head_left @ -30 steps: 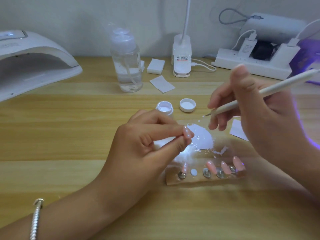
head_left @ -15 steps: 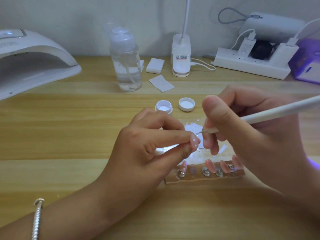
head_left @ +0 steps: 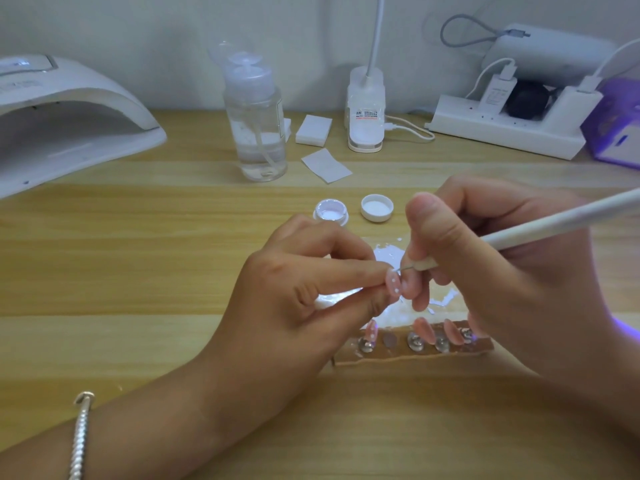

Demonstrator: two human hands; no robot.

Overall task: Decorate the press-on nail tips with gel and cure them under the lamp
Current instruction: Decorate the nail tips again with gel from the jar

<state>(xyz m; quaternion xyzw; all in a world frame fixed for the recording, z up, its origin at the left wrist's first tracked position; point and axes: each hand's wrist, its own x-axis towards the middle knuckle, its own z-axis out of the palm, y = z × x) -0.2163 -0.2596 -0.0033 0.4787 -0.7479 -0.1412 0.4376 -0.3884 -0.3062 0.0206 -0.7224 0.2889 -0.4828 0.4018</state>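
Pen (head_left: 540, 227) lowered, nail (head_left: 394, 284) in left grip (head_left: 304, 299)

counter (head_left: 138, 265): pale wood grain, smooth
lamp (head_left: 69, 126): white glossy plastic
bottle (head_left: 256, 133): clear plastic
nail tip (head_left: 497, 285): glossy pink
bracelet (head_left: 81, 441): silvery metal
pen (head_left: 554, 225): matt white

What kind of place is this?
Probably a home nail-art desk: a white curing lamp on the wooden table, an open gel pot, and pink nail tips on a holder strip.
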